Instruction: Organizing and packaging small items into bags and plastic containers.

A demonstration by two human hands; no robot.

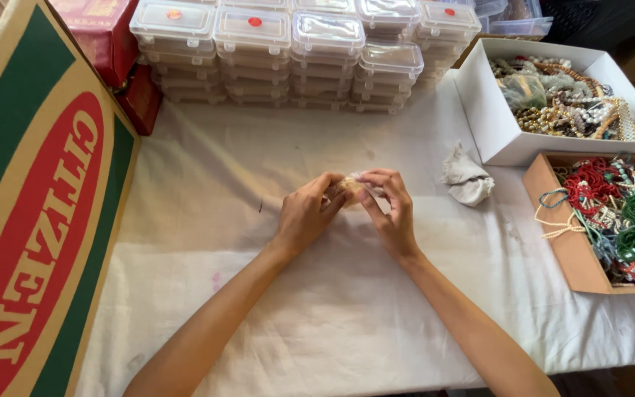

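Both hands meet over the middle of the table (332, 309), which is covered with a white cloth. The left hand (306, 213) and the right hand (391, 209) pinch a small bundle of pale beads (348, 188) between them, just above the cloth; the fingers of each hand are curled in close, thumbs and fingertips pressed on the bundle from either side, so neither hand is open. A bit of clear wrap seems to show at the bundle's top, though it is too small to be sure. Near the right hand, toward the table's right edge, lies a crumpled white rag (467, 180). Beyond it, at the far right corner, stands a white box (494, 125) filled with strings of beads in cream, brown and gold. Just beside that, along the right edge, sits a brown cardboard tray (564, 242) heaped with red, green and white bead strings, a few cords trailing over its rim onto the cloth. Along the far edge are stacks of clear plastic boxes (325, 55) with snap lids, some bearing a red dot. At the far left corner are red boxes (112, 37). A large cardboard carton (31, 220), printed in green and red, leans at the left edge, well apart from the hands.
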